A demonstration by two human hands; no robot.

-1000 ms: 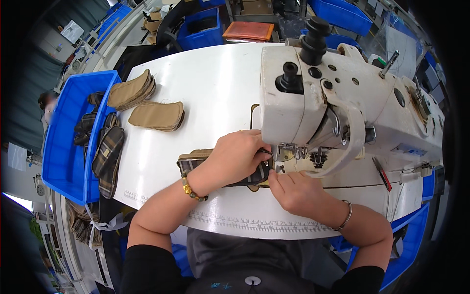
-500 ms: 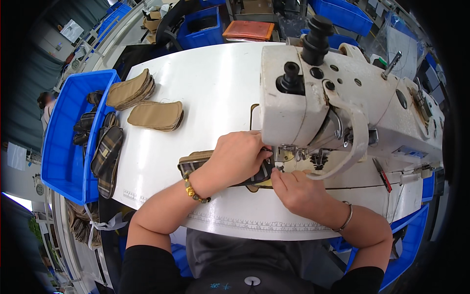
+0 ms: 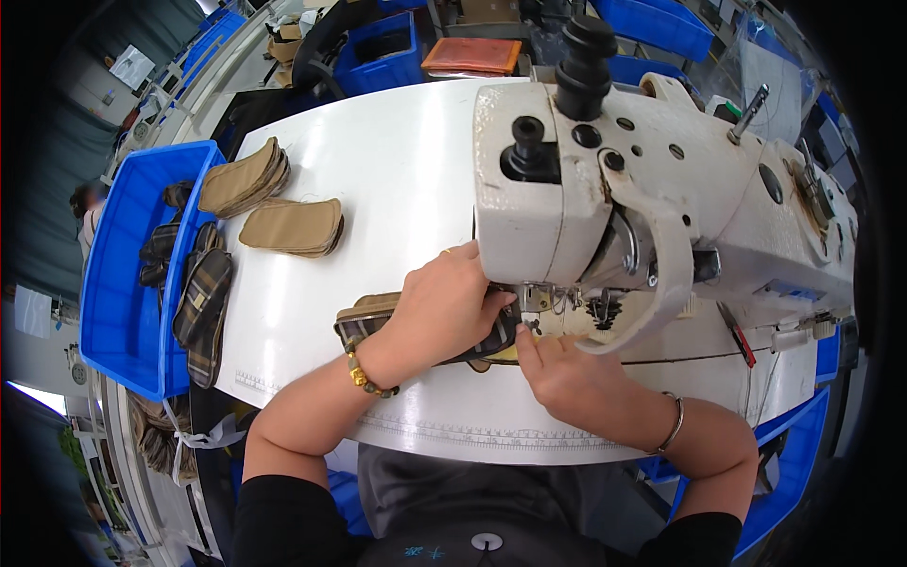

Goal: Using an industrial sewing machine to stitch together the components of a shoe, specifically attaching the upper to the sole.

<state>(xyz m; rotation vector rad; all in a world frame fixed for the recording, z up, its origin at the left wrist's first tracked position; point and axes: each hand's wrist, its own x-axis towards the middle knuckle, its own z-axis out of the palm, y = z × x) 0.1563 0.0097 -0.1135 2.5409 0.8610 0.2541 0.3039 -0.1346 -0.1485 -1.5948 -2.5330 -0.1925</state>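
A dark plaid zippered pouch with a tan panel lies at the working end of a white sewing machine. My left hand lies over it, thumb and fingers closed on its upper right part beside the presser foot. At the pouch's right end, just in front of the needle area, the bent fingers of my right hand pinch its edge. The machine head and my fingers hide part of that end, so the exact stitching spot cannot be made out.
Two stacks of tan padded pieces lie on the white table. Left of it, a blue bin holds plaid pouches, with more plaid pouches at its edge. Red-handled snips rest right of the machine. A ruler strip follows the front edge.
The whole view has shifted slightly, with the machine appearing farther left. Both hands keep their hold on the pouch by the needle area, with little movement.
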